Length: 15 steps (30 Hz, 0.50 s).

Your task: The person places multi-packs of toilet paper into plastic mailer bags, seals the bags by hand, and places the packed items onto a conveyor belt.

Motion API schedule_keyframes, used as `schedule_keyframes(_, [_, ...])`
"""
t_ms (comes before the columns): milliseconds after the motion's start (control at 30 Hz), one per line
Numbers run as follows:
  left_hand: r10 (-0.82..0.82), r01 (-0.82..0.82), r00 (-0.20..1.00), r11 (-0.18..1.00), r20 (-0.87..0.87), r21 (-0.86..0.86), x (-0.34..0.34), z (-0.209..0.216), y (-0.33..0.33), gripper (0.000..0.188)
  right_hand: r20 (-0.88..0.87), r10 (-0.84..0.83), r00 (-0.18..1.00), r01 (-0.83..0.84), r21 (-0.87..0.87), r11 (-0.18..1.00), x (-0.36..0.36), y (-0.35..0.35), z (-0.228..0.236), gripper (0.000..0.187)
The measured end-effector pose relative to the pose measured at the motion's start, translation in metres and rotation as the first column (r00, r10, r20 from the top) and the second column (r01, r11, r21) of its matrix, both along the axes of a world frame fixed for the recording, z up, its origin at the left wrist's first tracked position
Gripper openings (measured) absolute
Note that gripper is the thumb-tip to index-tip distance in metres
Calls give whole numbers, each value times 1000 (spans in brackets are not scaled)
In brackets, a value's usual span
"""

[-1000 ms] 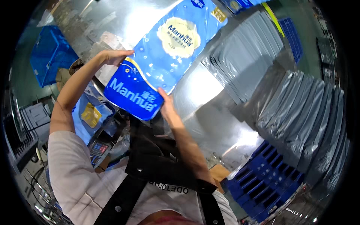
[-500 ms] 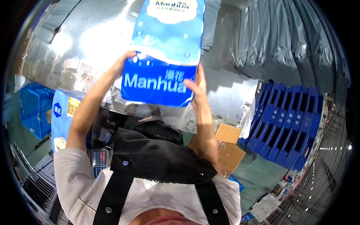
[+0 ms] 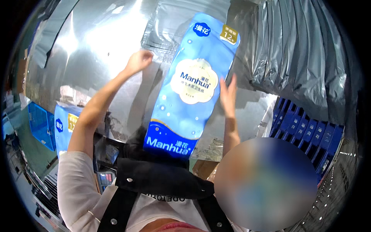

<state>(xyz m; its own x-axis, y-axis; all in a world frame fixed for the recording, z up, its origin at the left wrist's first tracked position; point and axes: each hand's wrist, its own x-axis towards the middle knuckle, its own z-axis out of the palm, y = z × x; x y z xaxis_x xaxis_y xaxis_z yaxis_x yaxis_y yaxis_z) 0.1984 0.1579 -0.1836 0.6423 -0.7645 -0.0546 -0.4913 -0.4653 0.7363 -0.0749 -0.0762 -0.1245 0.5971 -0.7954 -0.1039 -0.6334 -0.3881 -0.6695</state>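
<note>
A long blue plastic-wrapped pack of toilet paper [image 3: 166, 106] lies slanted on the metal worktable, its dark blue end close to my apron. My right hand [image 3: 228, 92] is beside the pack's right edge, fingers stretched and thumb against or very near it. To the left of the pack, apart from it, my left hand [image 3: 140, 62] has its fingers curled together by the near edge of a flat grey plastic bag [image 3: 166, 25]. Whether those fingers pinch anything, I cannot tell.
Grey plastic bags [image 3: 301, 50] hang in folds at the right. Below them are dark blue slatted crates [image 3: 305, 131]. Another blue pack [image 3: 63, 123] and a blue basket [image 3: 40, 125] stand left of the metal table [image 3: 89, 42]. A blurred disc covers the lower right.
The pack has come down toward me and turned, its upper end now leaning right. My left hand has left its side; my right hand has shifted right. The flat grey bag shows more.
</note>
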Motion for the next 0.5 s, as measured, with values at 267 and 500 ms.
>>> schedule_keyframes(267, [-607, 345, 517, 793, 603, 503, 73, -20, -147, 13, -234, 374, 897, -442, -497, 747, 210, -133, -11, 38])
schedule_keyframes(500, [-622, 370, 611, 771, 489, 518, 70, -33, -153, 16, -131, 444, 886, -454, -431, 780, 191, -68, -12, 34])
